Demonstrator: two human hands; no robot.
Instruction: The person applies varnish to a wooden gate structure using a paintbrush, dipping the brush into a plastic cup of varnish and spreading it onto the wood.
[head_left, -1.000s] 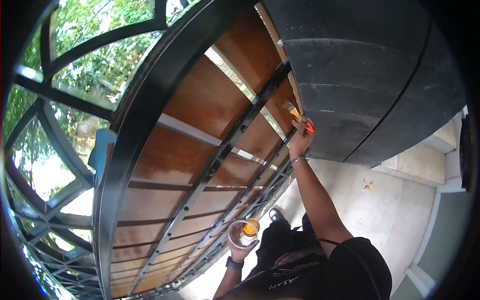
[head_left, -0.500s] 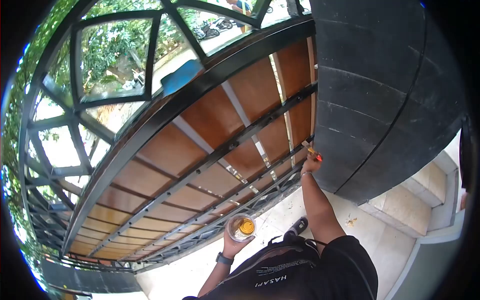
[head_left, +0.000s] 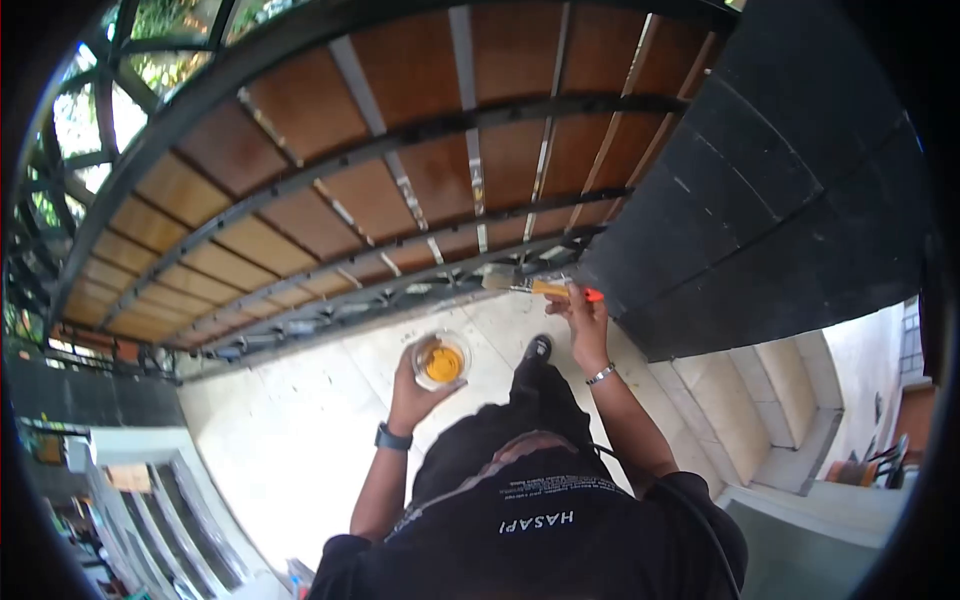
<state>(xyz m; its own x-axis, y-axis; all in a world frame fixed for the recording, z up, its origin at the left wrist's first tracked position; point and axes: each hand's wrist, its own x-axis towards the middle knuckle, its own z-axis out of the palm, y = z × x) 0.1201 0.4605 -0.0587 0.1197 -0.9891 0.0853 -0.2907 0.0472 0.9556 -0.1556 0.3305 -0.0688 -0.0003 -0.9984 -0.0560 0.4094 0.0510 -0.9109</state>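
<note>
My left hand is wrapped round a clear plastic cup with amber liquid in its bottom. In my right hand is a paintbrush with a yellow handle and a red end, gripped by the handle. Its pale bristles point left, toward the foot of the fence, and overlap the lower rail in this view. Brown wooden boards fill the black metal fence frame ahead of me. Boards near the right look dark and reddish; those at the far left are paler and yellower.
A black wall meets the fence on the right, with pale stone steps below it. Light floor tiles lie under me. My shoe stands near the fence's foot. A white-framed structure with slats is at the lower left.
My right hand has drawn the brush back from the boards by the wall, turning its bristles left. My left hand still holds the cup. The view has swung down and left.
</note>
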